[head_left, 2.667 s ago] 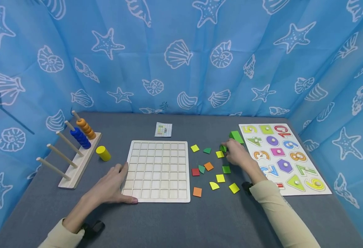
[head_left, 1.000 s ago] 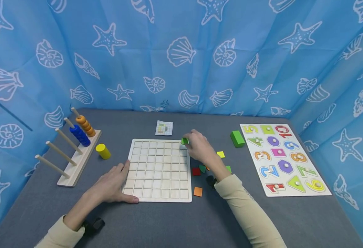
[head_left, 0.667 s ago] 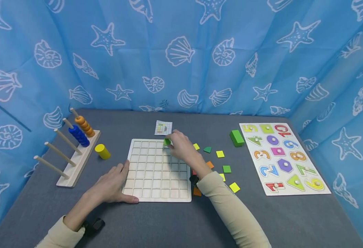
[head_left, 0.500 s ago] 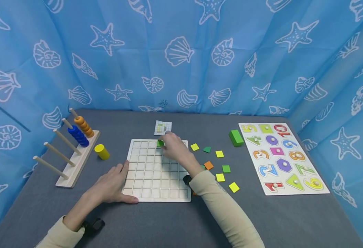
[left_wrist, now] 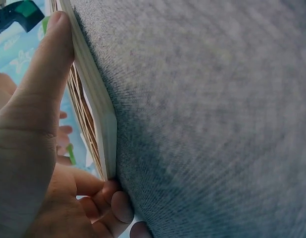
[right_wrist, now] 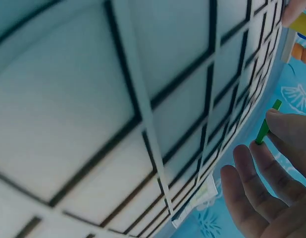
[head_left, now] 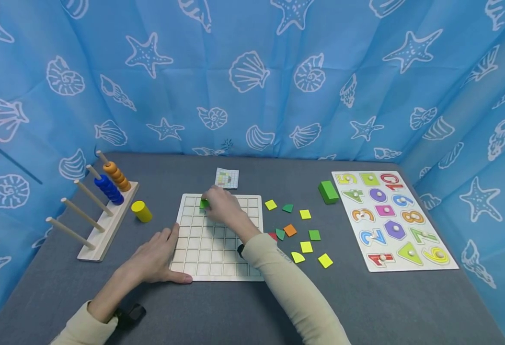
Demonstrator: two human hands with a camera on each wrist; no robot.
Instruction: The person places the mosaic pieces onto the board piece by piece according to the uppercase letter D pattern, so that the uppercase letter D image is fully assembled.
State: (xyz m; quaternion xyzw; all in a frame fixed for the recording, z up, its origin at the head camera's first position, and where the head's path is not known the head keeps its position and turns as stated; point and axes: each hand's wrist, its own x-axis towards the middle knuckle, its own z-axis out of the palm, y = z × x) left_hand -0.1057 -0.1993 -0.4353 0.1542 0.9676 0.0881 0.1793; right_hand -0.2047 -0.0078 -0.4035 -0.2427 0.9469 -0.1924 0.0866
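Note:
A pale wooden grid board (head_left: 218, 266) with raised cell lines lies in the middle of the table. My left hand (head_left: 155, 258) holds its near left corner, thumb along the front edge and fingers at the left side; the left wrist view shows the thumb (left_wrist: 46, 64) against the rim. Over the board's far left part, my right hand (head_left: 222, 206) pinches a small green square tile (head_left: 203, 204) between thumb and fingertips. Seen edge-on in the right wrist view, the tile (right_wrist: 264, 130) stands tilted above the grid, with the other fingers spread beside it.
Several loose yellow, green, orange and red tiles (head_left: 306, 247) lie right of the board. Farther right are a green block (head_left: 328, 192) and a number puzzle board (head_left: 384, 211). A pattern card (head_left: 233, 179) lies behind; a yellow cylinder (head_left: 142, 211) and peg rack (head_left: 111, 225) stand left.
My right hand has taken the green tile from beside the green block and carried it left, across the far rows of the board. My left hand has stayed at the corner.

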